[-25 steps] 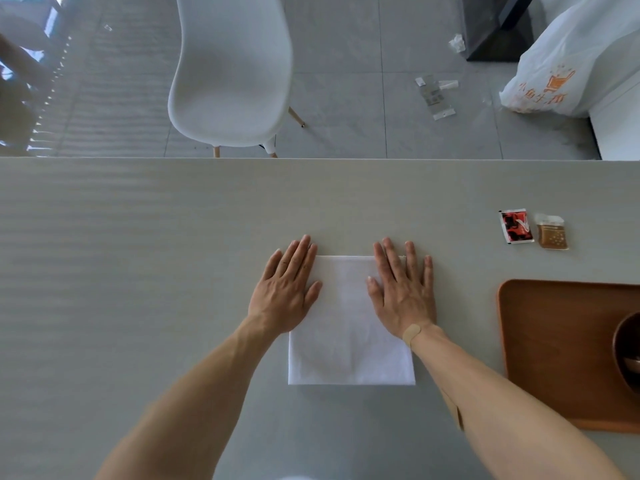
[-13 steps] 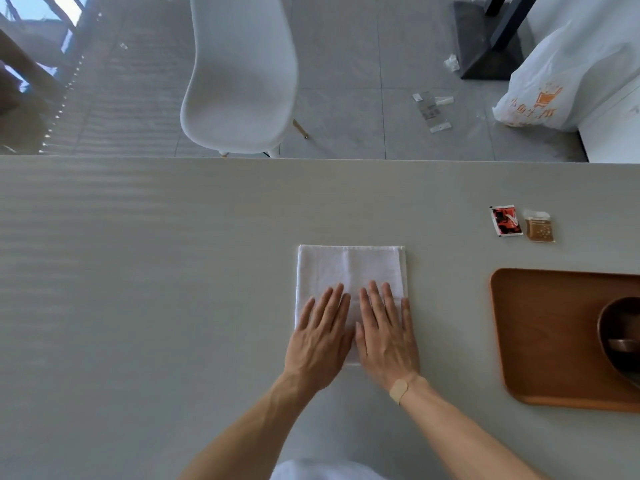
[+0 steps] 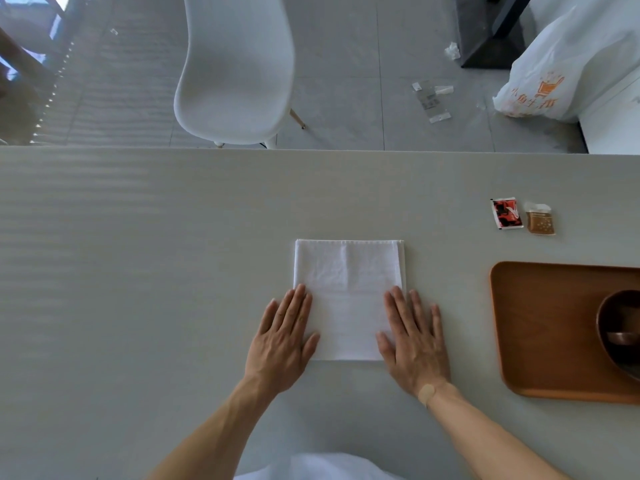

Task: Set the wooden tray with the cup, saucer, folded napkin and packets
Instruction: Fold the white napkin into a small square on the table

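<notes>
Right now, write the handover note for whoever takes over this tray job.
Left hand: flat, fingers straight, on the napkin's left edge.
Right hand: flat on its right edge.
Napkin: folded, on the table, left of the tray.
Two packets: on the table beyond the tray.
Tray holds a dark bowl-like piece at the frame's right edge, cut off.
Left: move napkin and packets onto the tray.

A single head-worn wide-angle view looks steeply down and forward from close above the bench (image 3: 138,271), with the person's forearms entering from the bottom edge and the floor and a white chair (image 3: 239,64) beyond the far edge.
</notes>
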### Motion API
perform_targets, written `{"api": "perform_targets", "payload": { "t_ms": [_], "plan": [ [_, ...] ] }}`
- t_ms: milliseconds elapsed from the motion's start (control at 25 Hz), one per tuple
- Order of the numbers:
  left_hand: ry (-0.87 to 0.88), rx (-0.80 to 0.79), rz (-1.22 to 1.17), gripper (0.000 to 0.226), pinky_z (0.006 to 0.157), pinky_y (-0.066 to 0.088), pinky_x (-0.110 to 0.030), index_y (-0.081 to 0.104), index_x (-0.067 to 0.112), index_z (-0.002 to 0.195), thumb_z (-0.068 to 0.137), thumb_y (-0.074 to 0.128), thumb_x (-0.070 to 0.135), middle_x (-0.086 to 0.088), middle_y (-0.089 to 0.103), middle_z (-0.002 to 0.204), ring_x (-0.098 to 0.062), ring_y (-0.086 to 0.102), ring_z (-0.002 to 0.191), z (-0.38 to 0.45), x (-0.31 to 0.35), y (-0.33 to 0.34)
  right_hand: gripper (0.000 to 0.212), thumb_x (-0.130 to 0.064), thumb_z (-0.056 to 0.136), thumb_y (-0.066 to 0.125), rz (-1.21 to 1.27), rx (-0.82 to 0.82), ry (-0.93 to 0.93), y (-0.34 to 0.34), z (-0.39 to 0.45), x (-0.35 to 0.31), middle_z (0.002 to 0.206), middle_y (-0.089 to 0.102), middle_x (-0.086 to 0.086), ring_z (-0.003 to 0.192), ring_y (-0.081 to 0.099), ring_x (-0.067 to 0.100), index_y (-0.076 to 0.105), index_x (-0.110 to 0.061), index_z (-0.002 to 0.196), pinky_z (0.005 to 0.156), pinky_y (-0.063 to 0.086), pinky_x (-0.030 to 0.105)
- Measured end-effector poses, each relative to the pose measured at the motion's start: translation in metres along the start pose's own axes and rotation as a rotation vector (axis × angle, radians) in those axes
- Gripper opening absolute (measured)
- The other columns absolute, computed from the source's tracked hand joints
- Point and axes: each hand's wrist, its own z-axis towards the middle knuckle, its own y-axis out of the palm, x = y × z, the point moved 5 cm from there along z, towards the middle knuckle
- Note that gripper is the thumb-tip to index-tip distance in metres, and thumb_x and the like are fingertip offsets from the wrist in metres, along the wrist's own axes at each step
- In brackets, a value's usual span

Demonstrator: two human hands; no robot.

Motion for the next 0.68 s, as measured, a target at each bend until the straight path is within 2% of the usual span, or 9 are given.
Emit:
{"api": "perform_targets", "payload": {
  "t_ms": [160, 240, 280, 360, 440, 520, 600, 680],
  "plan": [
    [0.011, 0.002, -0.003, 0.067, 0.121, 0.013, -0.045, 0.014, 0.009, 0.155, 0.101, 0.024, 0.048, -0.009, 0.010, 0.164, -0.022, 0.008, 0.151, 0.001, 0.004, -0.002, 0.071, -0.050, 0.092, 0.030, -0.003, 0.058, -0.015, -0.003, -0.001, -0.006, 0.163, 0.013, -0.002, 0.149, 0.014, 0.026, 0.017, -0.018, 0.154, 0.117, 0.013, 0.057],
    [0.034, 0.033, -0.002, 0.067, 0.117, 0.023, -0.046, 0.024, 0.008, 0.153, 0.099, 0.033, 0.047, -0.012, 0.022, 0.162, -0.026, 0.020, 0.148, 0.001, 0.006, -0.010, 0.066, -0.050, 0.088, 0.041, 0.012, 0.123, -0.041, -0.017, 0.007, -0.006, 0.153, 0.038, 0.004, 0.137, 0.037, 0.031, 0.040, -0.015, 0.144, 0.110, 0.024, 0.059],
    [0.057, 0.047, 0.003, 0.065, 0.111, 0.032, -0.047, 0.035, 0.007, 0.149, 0.097, 0.039, 0.047, -0.013, 0.033, 0.157, -0.029, 0.033, 0.142, 0.006, 0.006, -0.018, 0.057, -0.049, 0.085, 0.045, 0.016, 0.161, -0.047, -0.028, 0.018, -0.005, 0.139, 0.051, 0.004, 0.121, 0.049, 0.032, 0.052, -0.018, 0.132, 0.103, 0.031, 0.058],
    [0.092, 0.055, -0.002, 0.050, 0.091, 0.045, -0.045, 0.057, 0.013, 0.130, 0.094, 0.047, 0.045, -0.010, 0.056, 0.135, -0.031, 0.055, 0.117, 0.028, 0.002, -0.039, 0.030, -0.045, 0.083, 0.049, -0.004, 0.191, -0.053, -0.051, 0.045, -0.004, 0.107, 0.060, 0.000, 0.091, 0.056, 0.028, 0.060, -0.023, 0.100, 0.089, 0.038, 0.049],
    [0.050, 0.010, -0.090, 0.033, 0.079, 0.047, -0.039, 0.065, 0.018, 0.111, 0.094, 0.053, 0.043, -0.005, 0.063, 0.112, -0.029, 0.060, 0.099, 0.063, -0.008, -0.066, 0.021, -0.041, 0.084, 0.053, -0.001, 0.114, -0.044, -0.070, 0.078, -0.003, 0.096, 0.058, 0.000, 0.086, 0.055, 0.027, 0.058, -0.022, 0.090, 0.080, 0.037, 0.042],
    [-0.040, -0.028, -0.178, 0.030, 0.076, 0.047, -0.038, 0.063, 0.020, 0.115, 0.093, 0.060, 0.040, -0.004, 0.063, 0.112, -0.028, 0.058, 0.104, 0.102, -0.020, -0.089, 0.036, -0.046, 0.082, 0.061, 0.014, 0.002, -0.017, -0.081, 0.107, -0.003, 0.113, 0.055, 0.002, 0.100, 0.052, 0.028, 0.057, -0.023, 0.109, 0.082, 0.039, 0.040],
    [-0.117, -0.108, -0.152, 0.047, 0.077, 0.048, -0.040, 0.054, 0.023, 0.130, 0.088, 0.068, 0.038, -0.005, 0.055, 0.124, -0.028, 0.053, 0.115, 0.133, -0.025, -0.102, 0.066, -0.052, 0.079, 0.067, 0.014, -0.135, 0.005, -0.087, 0.130, -0.005, 0.133, 0.043, 0.002, 0.117, 0.044, 0.027, 0.043, -0.028, 0.135, 0.091, 0.038, 0.042],
    [-0.132, -0.248, -0.054, 0.058, 0.075, 0.048, -0.040, 0.047, 0.024, 0.135, 0.085, 0.072, 0.037, -0.007, 0.050, 0.127, -0.029, 0.053, 0.116, 0.153, -0.023, -0.103, 0.077, -0.055, 0.076, 0.070, -0.014, -0.234, 0.018, -0.090, 0.145, -0.007, 0.136, 0.038, 0.002, 0.121, 0.040, 0.027, 0.036, -0.028, 0.139, 0.093, 0.038, 0.044]
  ]
}}
